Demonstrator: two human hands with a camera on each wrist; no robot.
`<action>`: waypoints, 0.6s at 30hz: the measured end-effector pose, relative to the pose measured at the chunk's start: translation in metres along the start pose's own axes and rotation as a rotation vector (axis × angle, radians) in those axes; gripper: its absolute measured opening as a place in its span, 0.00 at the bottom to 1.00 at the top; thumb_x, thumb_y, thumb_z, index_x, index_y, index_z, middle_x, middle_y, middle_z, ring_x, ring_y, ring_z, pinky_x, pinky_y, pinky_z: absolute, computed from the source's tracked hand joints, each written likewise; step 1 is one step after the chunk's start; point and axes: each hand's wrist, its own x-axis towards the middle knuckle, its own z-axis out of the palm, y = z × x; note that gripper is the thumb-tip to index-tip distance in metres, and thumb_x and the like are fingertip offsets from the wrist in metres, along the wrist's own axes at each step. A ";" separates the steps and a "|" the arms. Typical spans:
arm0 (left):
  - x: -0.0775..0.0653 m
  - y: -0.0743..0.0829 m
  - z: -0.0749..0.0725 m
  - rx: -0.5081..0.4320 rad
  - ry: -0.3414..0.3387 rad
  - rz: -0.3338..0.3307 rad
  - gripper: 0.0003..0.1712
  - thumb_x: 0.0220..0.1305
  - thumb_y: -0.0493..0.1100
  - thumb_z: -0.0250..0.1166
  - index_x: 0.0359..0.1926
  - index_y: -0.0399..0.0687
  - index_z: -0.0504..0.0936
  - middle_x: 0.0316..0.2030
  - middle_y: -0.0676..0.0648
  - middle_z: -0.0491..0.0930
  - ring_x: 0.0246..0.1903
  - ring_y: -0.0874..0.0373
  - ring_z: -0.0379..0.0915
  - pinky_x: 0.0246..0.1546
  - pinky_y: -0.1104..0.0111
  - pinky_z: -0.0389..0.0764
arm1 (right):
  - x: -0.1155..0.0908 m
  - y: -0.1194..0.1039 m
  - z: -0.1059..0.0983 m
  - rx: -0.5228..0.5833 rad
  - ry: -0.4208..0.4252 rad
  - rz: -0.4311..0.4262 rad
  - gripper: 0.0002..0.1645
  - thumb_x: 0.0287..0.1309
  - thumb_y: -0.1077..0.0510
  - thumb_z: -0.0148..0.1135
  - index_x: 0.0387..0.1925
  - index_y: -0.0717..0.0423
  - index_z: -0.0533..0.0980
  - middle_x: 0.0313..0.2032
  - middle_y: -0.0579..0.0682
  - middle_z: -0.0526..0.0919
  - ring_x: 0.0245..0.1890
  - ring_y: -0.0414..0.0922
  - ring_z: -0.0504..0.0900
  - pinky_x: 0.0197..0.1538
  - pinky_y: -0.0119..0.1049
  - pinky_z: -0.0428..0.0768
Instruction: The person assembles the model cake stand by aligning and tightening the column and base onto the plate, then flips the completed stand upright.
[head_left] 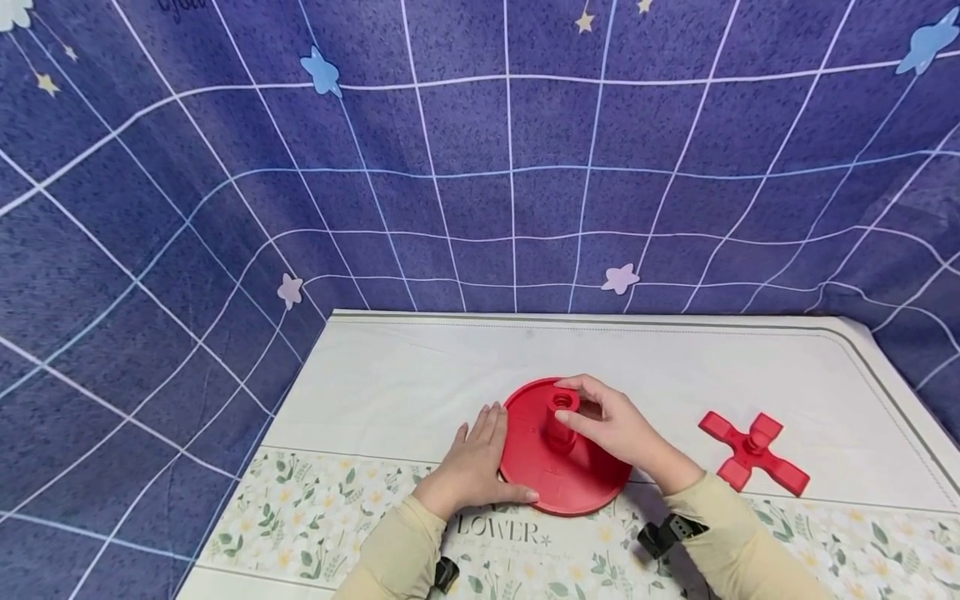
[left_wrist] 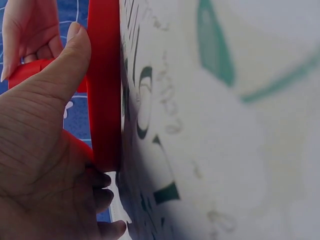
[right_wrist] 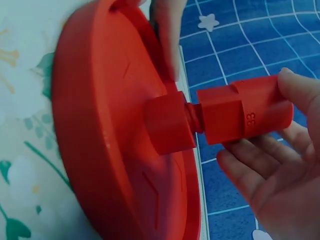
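Note:
A round red plastic base (head_left: 525,467) with a raised rim lies on the table. My left hand (head_left: 476,462) rests along its left side, fingers straight and thumb stretched over the near rim. At the base's centre stands a short red socket (right_wrist: 167,122). Above it, a red cylindrical post (right_wrist: 245,112) with raised marks is joined by a visible screw thread, a slim gap showing between the two. My right hand (head_left: 618,425) holds the post's upper end between thumb and fingers. The post's top has a round hole in the head view.
Right of the base lies a red cross-shaped piece (head_left: 752,450) with flat arms and a raised centre. A white cloth with a floral band (head_left: 322,517) covers the table. Behind and at the sides hangs a blue curtain (head_left: 465,167) with lines and stars.

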 end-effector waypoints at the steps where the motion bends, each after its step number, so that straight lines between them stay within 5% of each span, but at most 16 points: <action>1: 0.000 0.000 0.000 0.002 0.000 -0.001 0.74 0.45 0.78 0.65 0.76 0.36 0.42 0.76 0.39 0.42 0.75 0.44 0.32 0.70 0.43 0.46 | -0.001 0.000 0.001 -0.023 0.020 0.004 0.23 0.58 0.59 0.69 0.55 0.58 0.75 0.45 0.49 0.83 0.46 0.43 0.83 0.51 0.31 0.79; 8: 0.001 -0.001 0.000 0.016 0.004 -0.004 0.73 0.45 0.77 0.65 0.76 0.37 0.42 0.76 0.40 0.43 0.75 0.44 0.32 0.70 0.43 0.46 | -0.006 -0.003 0.011 -0.186 0.125 -0.031 0.23 0.52 0.53 0.74 0.47 0.51 0.72 0.40 0.44 0.83 0.44 0.43 0.85 0.47 0.38 0.83; 18: 0.000 0.001 0.000 0.028 0.007 0.001 0.73 0.46 0.77 0.65 0.76 0.37 0.43 0.76 0.39 0.43 0.75 0.44 0.33 0.69 0.42 0.47 | -0.010 -0.004 0.025 -0.333 0.256 -0.079 0.29 0.45 0.51 0.79 0.43 0.53 0.70 0.38 0.44 0.82 0.39 0.40 0.84 0.42 0.34 0.84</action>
